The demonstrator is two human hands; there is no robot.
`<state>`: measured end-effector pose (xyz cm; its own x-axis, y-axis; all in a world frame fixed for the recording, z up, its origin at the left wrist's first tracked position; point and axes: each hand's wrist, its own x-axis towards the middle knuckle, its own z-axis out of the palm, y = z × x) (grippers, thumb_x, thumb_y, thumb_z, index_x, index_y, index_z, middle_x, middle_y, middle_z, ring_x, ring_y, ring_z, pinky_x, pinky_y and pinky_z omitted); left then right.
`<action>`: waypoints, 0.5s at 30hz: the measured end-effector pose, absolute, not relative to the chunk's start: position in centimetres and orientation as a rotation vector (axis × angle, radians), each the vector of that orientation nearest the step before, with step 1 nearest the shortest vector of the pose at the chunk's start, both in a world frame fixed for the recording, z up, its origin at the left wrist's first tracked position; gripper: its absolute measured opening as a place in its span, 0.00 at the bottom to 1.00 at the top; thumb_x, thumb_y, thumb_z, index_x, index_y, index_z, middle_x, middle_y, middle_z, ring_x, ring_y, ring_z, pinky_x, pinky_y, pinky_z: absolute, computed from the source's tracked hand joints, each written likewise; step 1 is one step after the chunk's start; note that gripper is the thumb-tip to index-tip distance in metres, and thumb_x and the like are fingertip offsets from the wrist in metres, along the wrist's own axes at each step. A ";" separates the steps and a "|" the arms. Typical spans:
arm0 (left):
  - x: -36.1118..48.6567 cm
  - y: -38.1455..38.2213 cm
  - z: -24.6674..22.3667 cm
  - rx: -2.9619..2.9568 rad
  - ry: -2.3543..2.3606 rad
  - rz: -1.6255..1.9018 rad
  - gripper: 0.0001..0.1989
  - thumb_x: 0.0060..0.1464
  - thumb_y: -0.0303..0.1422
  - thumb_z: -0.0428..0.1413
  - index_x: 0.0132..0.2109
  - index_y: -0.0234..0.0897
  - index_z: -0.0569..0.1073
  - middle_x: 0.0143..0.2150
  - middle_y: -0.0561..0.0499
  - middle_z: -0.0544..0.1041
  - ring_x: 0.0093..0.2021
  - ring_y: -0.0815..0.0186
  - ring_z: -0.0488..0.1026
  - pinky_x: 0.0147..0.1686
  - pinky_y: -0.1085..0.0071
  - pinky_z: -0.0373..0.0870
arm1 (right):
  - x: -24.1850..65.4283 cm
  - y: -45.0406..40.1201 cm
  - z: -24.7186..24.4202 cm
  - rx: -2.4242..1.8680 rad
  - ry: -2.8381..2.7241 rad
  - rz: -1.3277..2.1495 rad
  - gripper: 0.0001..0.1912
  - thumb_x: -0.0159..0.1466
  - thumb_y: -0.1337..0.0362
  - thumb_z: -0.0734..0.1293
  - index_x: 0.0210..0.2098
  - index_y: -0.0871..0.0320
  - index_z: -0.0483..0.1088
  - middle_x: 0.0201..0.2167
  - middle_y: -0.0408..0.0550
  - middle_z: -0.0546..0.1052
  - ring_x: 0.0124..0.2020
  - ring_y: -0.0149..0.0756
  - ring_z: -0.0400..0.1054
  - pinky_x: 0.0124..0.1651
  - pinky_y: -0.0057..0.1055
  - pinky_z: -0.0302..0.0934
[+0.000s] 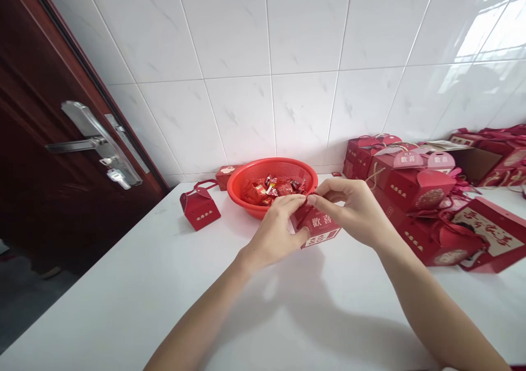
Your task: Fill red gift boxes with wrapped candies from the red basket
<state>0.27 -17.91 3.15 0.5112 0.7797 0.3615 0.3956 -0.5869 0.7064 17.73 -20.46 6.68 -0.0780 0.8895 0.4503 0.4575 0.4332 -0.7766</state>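
The red box [322, 224] sits between both hands: left hand [276, 229] gripping its left side, right hand [352, 209] pinching its top.

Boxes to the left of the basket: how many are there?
2. The front box stands with its handle up; the back box is near the wall, partly hidden by the basket. More could be hidden behind it.
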 end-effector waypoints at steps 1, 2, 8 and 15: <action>0.4 -18.0 3.0 2.204 0.941 0.883 0.22 0.52 0.28 0.59 0.55 0.40 0.73 0.62 0.47 0.72 0.65 0.53 0.63 0.64 0.56 0.63 | 18.2 -20.9 6.4 -1.182 -1.687 0.554 0.13 0.61 0.55 0.70 0.28 0.58 0.75 0.27 0.48 0.78 0.29 0.37 0.70 0.32 0.32 0.65; 0.6 -18.1 2.8 2.201 0.920 0.847 0.22 0.53 0.30 0.60 0.56 0.40 0.73 0.63 0.47 0.70 0.66 0.53 0.62 0.65 0.56 0.62 | 18.8 -21.5 6.2 -1.185 -1.663 0.554 0.14 0.61 0.54 0.70 0.28 0.58 0.75 0.26 0.48 0.78 0.29 0.37 0.70 0.32 0.32 0.66; 0.0 -18.6 3.4 2.235 0.768 0.644 0.31 0.57 0.48 0.59 0.65 0.47 0.66 0.71 0.49 0.59 0.71 0.52 0.54 0.69 0.55 0.56 | 22.9 -26.8 4.7 -1.320 -1.259 0.410 0.15 0.56 0.49 0.74 0.30 0.54 0.76 0.24 0.47 0.76 0.26 0.38 0.70 0.27 0.33 0.67; -2.7 -15.2 4.4 2.254 0.923 0.901 0.19 0.58 0.45 0.59 0.53 0.43 0.76 0.63 0.48 0.71 0.67 0.53 0.62 0.68 0.57 0.57 | 29.5 -33.4 3.3 -1.613 -0.764 0.016 0.19 0.47 0.43 0.78 0.28 0.49 0.77 0.27 0.52 0.77 0.26 0.44 0.69 0.25 0.41 0.64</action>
